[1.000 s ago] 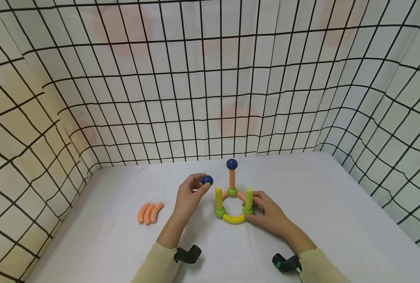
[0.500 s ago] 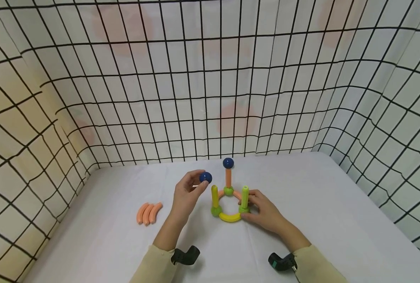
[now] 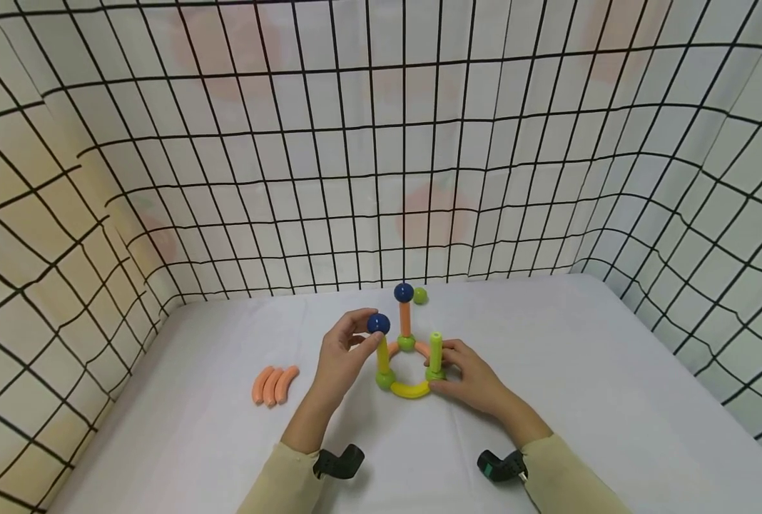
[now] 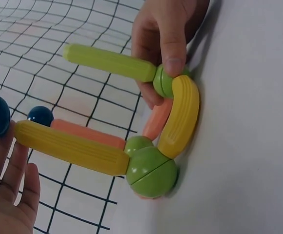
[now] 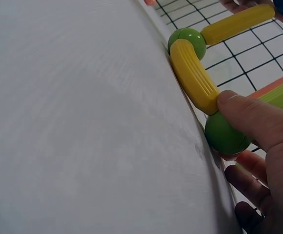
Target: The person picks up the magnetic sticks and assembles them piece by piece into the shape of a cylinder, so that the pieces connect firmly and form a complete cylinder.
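My left hand [image 3: 344,357] pinches a blue ball [image 3: 378,323] at the upper end of an upright yellow rod [image 3: 382,355]. Whether ball and rod touch is hard to tell; in the left wrist view the rod's tip [image 4: 20,132] lies right beside the ball. My right hand [image 3: 474,378] grips the green ball [image 5: 227,134] beneath a light-green upright rod [image 3: 435,352]. Both rods rise from a ring of green balls joined by curved pieces, a yellow one [image 3: 410,390] in front and orange ones behind. At the back an orange rod [image 3: 405,319] carries another blue ball [image 3: 403,293].
Three curved orange pieces [image 3: 275,385] lie side by side on the white tabletop [image 3: 182,442], left of the left hand. A loose green ball [image 3: 420,295] sits behind the structure. Black grid netting [image 3: 329,164] encloses the back and sides.
The ring structure has slid left with my right hand, bringing the yellow rod under the blue ball held by my left. The green ball at the back has come into sight.
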The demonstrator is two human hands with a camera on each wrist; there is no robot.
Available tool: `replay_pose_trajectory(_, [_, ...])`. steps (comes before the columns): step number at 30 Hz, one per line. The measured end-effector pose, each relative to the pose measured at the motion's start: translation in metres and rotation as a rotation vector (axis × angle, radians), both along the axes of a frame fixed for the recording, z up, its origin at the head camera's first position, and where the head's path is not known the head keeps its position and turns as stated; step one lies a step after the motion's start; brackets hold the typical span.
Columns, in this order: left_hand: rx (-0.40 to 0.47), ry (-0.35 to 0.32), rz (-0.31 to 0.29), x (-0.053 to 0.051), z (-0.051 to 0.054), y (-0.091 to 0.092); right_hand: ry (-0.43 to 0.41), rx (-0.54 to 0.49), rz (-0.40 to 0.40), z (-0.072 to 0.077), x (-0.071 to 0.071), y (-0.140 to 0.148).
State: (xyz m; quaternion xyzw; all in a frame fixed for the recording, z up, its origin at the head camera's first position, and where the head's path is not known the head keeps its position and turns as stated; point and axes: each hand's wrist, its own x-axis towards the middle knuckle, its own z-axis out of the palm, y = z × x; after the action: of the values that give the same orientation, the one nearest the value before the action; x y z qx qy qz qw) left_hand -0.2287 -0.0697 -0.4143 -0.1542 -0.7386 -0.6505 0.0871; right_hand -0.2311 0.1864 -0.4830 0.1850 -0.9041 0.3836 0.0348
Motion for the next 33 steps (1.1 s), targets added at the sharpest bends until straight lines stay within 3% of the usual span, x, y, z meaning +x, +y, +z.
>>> replay_pose_trajectory(16, [-0.04,-0.035,-0.014,-0.006,-0.008,-0.009,-0.05,-0.017,-0.006,-0.001,-0.007,-0.006])
replay_pose_trajectory(26, [-0.04,-0.068,-0.029,-0.006,-0.009,-0.012,0.001,-0.022,0.0,-0.005,-0.004,-0.006])
replay_pose_trajectory(33, [-0.03,-0.083,-0.035,-0.006,-0.011,-0.014,-0.01,-0.016,-0.018,-0.004,-0.003,-0.008])
